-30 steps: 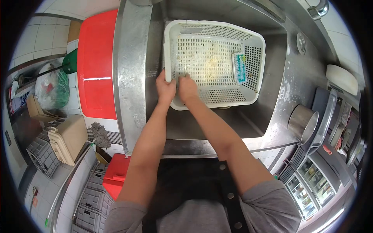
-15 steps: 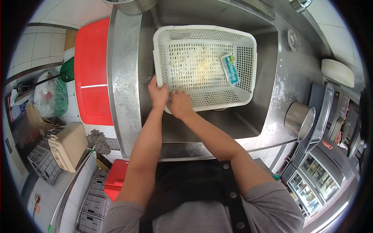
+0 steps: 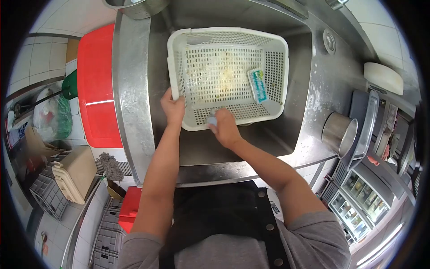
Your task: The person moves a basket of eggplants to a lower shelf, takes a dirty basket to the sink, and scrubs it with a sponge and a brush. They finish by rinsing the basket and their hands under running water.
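A white plastic basket (image 3: 179,80) with slotted walls sits in the steel sink (image 3: 242,142), its mesh floor dotted with yellowish bits. My left hand (image 3: 173,107) is closed around the rim at its near left corner. At the near wall, my right hand (image 3: 225,127) holds a small bluish-grey thing (image 3: 212,118), mostly covered by the fingers and too blurred to name. Inside the basket, toward the right, lies a white and teal packet (image 3: 257,85).
A metal pot (image 3: 339,132) and a grey tray (image 3: 365,125) stand right of the sink. On the left is a red lid or bin (image 3: 96,85). Another steel pot (image 3: 139,8) sits at the back left. A mop head (image 3: 110,167) rests on the floor.
My right hand has shifted right along the near wall, and a bluish-grey thing now shows in it. The left hand keeps its grip on the rim. The whole view has slid slightly left.
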Available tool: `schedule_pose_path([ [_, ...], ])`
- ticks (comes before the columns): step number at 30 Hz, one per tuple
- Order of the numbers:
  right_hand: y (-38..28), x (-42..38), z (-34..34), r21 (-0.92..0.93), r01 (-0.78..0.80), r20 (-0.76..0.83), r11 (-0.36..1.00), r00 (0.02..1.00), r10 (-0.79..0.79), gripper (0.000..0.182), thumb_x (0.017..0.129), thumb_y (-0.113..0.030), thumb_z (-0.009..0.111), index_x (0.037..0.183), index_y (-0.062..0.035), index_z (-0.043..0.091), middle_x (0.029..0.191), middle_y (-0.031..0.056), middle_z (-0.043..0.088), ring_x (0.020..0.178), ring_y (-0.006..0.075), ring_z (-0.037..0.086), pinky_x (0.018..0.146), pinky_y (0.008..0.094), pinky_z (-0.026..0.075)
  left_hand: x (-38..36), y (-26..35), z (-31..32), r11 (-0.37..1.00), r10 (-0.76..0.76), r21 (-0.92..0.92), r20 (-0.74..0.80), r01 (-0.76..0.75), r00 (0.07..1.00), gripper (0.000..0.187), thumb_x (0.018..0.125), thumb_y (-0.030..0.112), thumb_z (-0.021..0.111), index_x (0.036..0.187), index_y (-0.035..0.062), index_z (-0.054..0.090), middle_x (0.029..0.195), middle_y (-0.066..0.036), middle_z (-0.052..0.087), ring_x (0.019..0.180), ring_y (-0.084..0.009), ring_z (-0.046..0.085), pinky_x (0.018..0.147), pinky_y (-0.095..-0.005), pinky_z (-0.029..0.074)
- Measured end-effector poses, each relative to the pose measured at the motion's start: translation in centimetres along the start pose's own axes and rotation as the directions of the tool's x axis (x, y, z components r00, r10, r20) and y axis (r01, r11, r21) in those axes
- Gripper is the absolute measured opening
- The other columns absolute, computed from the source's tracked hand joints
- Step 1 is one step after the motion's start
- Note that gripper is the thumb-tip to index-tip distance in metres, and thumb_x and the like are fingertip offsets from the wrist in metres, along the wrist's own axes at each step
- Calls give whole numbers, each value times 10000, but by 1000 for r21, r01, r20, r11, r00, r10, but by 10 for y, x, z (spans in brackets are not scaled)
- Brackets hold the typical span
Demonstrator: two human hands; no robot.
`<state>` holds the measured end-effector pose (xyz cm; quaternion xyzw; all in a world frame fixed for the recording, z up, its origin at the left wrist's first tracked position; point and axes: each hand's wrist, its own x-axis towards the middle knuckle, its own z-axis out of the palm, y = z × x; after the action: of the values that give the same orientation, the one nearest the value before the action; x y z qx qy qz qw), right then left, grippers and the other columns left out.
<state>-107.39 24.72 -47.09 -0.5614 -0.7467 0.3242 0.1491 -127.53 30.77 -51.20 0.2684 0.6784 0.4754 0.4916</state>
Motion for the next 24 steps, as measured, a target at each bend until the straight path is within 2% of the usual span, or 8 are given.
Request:
schedule_pose_path([
  [3, 55, -11, -50, 19, 407, 122, 913, 906, -406, 203, 784, -91, 655, 946, -33, 548, 975, 213, 549, 993, 419, 527, 876, 487, 423, 0, -5, 0, 999, 25, -35, -45, -27, 999, 397, 762, -130, 523, 1135, -79, 647, 984, -130, 707, 882, -170, 667, 789, -278, 506],
  [5, 120, -21, -101, -165, 106, 420, 981, 907, -27, 454, 681, -3, 677, 1124, -28, 580, 1149, 208, 565, 1094, 441, 515, 965, 478, 417, 2, -3, 1, 999, 37, -25, -50, -39, 998, 334, 772, -134, 545, 1081, -68, 655, 956, -104, 707, 856, -151, 662, 774, -274, 507],
  [12, 69, -12, -39, -113, 112, 7, 987, 994, -112, 203, 884, -255, 584, 922, -57, 608, 960, 192, 608, 939, 390, 581, 855, 487, 456, 3, -9, 4, 998, 62, 3, -54, -61, 997, 382, 757, -133, 529, 1116, -86, 649, 990, -127, 707, 886, -177, 670, 798, -279, 508],
  [14, 14, 10, 18, -52, 83, -4, 995, 997, -83, 211, 903, -290, 583, 874, -85, 623, 835, 165, 637, 819, 374, 631, 754, 481, 503, -3, -10, 3, 999, 49, 0, -51, -49, 997, 374, 756, -134, 528, 1106, -88, 650, 985, -127, 707, 886, -175, 669, 799, -279, 506],
  [16, -25, 34, 27, -134, -65, 313, 989, 944, 105, 178, 846, -251, 615, 891, -86, 664, 838, 162, 680, 810, 370, 670, 742, 483, 528, -1, -8, 2, 999, 53, 2, -42, -53, 998, 365, 755, -134, 527, 1096, -91, 651, 980, -126, 707, 886, -174, 668, 800, -279, 505],
  [20, 34, 42, -13, -324, -367, 296, 872, 836, 462, 269, 810, -313, 648, 900, -67, 707, 887, 189, 702, 856, 378, 686, 789, 480, 551, -6, -6, 3, 999, 46, -1, -54, -46, 997, 341, 755, -135, 520, 1065, -88, 653, 955, -118, 705, 867, -176, 664, 795, -286, 503],
  [23, 123, 16, -88, -599, -254, 320, 759, 793, 518, 301, 829, -340, 664, 964, -74, 707, 964, 171, 709, 931, 342, 688, 821, 462, 549, 0, -6, 3, 997, 72, 26, -41, -71, 997, 334, 751, -133, 518, 1050, -81, 655, 937, -117, 703, 858, -176, 661, 789, -288, 500],
  [24, 150, 7, -112, -731, 15, 460, 682, 750, 476, 311, 831, -303, 660, 1051, -84, 690, 1030, 142, 696, 999, 315, 669, 893, 466, 517, 1, -7, 1, 997, 63, 46, -21, -62, 998, 334, 747, -132, 518, 1047, -78, 654, 929, -117, 702, 855, -176, 660, 788, -288, 499],
])
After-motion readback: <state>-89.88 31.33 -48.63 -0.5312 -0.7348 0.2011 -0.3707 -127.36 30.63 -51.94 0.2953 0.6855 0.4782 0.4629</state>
